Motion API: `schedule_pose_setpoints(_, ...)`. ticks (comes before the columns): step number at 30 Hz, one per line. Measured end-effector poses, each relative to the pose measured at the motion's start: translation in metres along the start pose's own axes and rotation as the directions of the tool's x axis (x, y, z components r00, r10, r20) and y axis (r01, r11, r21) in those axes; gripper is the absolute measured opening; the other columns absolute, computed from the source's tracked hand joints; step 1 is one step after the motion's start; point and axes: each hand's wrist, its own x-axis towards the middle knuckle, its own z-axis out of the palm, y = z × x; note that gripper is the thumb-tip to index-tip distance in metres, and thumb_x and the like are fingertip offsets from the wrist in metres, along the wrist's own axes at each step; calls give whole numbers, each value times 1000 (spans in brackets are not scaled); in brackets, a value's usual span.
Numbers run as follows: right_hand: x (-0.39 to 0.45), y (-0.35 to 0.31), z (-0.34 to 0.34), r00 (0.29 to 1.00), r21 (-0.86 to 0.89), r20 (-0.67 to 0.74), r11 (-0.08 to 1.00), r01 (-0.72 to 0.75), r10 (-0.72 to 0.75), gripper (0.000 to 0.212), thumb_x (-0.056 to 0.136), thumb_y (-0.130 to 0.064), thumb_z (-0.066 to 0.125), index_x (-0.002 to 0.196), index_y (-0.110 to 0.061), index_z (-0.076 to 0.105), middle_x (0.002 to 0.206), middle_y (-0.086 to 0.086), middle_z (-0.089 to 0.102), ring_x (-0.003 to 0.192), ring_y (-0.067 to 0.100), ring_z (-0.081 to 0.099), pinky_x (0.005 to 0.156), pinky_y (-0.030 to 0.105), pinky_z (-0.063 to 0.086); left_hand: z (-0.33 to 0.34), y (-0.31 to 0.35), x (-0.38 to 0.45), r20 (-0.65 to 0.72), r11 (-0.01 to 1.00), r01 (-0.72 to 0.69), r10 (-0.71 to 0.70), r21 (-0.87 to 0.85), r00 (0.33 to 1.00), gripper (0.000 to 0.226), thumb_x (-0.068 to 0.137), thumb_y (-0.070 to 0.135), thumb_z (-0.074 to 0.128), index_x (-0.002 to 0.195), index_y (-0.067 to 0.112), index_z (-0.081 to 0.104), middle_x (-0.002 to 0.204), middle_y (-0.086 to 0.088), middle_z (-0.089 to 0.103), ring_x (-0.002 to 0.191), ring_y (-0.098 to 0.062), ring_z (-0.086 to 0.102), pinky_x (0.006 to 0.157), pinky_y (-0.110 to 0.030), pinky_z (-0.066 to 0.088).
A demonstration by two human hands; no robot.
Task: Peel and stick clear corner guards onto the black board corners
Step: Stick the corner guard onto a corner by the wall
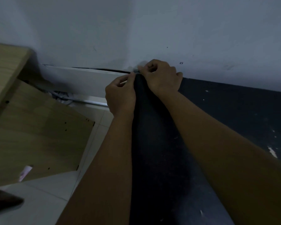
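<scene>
The black board (225, 114) leans against the pale wall, with its top left corner near the middle of the head view. A small clear corner guard (136, 71) sits right at that corner. My right hand (161, 75) pinches the guard from the right with curled fingers. My left hand (120, 95) is just left of the board's edge, its thumb and forefinger pinching at the guard from below left. The guard is mostly hidden by my fingertips.
A light wooden panel (39, 127) leans at the left, with a wooden shelf edge (5, 65) above it. A white baseboard panel (88, 82) runs along the wall behind. Pale floor tiles (47, 200) lie below, with a small white tube (25, 172) on the wood.
</scene>
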Motion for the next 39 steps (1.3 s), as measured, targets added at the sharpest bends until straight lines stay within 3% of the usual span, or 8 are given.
schedule_pose_setpoints(7, -7, -1, -2, 999, -26, 12, 999, 31, -31, 25, 92, -60, 50, 97, -41, 66, 117, -19, 66, 118, 18, 49, 94, 38, 25, -2, -2, 5, 5, 999, -31, 31, 23, 1000, 10, 86, 41, 77, 86, 32, 81, 76, 22, 71, 84, 3, 69, 81, -20, 56)
schedule_pose_setpoints(14, -10, -2, -6, 999, -27, -26, 999, 46, -46, 27, 96, -49, 52, 102, -29, 70, 116, -8, 66, 119, 21, 48, 91, 36, 28, -4, -5, 7, 2, 997, -63, 63, 48, 998, 21, 86, 42, 77, 96, 24, 82, 77, 20, 69, 86, -2, 70, 74, -13, 50)
schedule_pose_setpoints(20, -10, -2, -9, 999, -44, -16, 998, 46, -47, 27, 95, -49, 53, 99, -31, 72, 118, -5, 65, 117, 25, 49, 93, 36, 34, -6, -6, 2, -32, 992, -77, 81, 103, 996, 22, 89, 42, 74, 100, 25, 82, 95, 11, 78, 88, -4, 70, 82, -21, 54)
schedule_pose_setpoints(25, -10, -1, -7, 997, -51, -45, 997, 66, -68, 27, 95, -48, 54, 99, -29, 72, 115, -1, 65, 114, 25, 51, 88, 33, 36, -7, -7, -3, -36, 987, -92, 97, 136, 995, 22, 91, 44, 71, 99, 25, 81, 90, 15, 75, 81, -1, 64, 67, -11, 43)
schedule_pose_setpoints(30, -14, 4, -3, 986, 12, -113, 992, 129, -127, 28, 96, -39, 56, 94, -17, 73, 107, 7, 63, 106, 26, 51, 85, 34, 46, -10, -9, -4, -32, 983, -127, 132, 136, 991, 18, 92, 36, 71, 97, 23, 82, 79, 18, 69, 75, 1, 63, 73, -15, 50)
schedule_pose_setpoints(34, -28, 14, -2, 968, 41, -180, 982, 186, -176, 20, 95, -28, 61, 99, -14, 75, 102, 8, 65, 104, 24, 51, 79, 20, 35, -12, -13, -15, -74, 962, -214, 229, 170, 971, 17, 93, 30, 68, 95, 19, 82, 89, 9, 76, 72, 1, 62, 73, -12, 48)
schedule_pose_setpoints(37, -53, 25, -2, 938, -17, -251, 970, 243, -239, 22, 96, -21, 60, 109, -10, 75, 113, 11, 69, 114, 28, 52, 90, 27, 44, -12, -20, -27, -103, 904, -359, 390, 233, 915, 17, 97, 23, 62, 97, 15, 78, 96, 4, 75, 84, -9, 66, 79, -24, 54)
schedule_pose_setpoints(39, -66, 29, -2, 933, -122, -213, 955, 270, -291, 28, 100, -18, 54, 120, -6, 69, 132, 16, 62, 128, 36, 47, 108, 40, 39, -12, -25, -35, -84, 853, -407, 455, 328, 886, 21, 99, 22, 58, 112, 13, 72, 110, -2, 72, 105, -20, 61, 82, -20, 40)
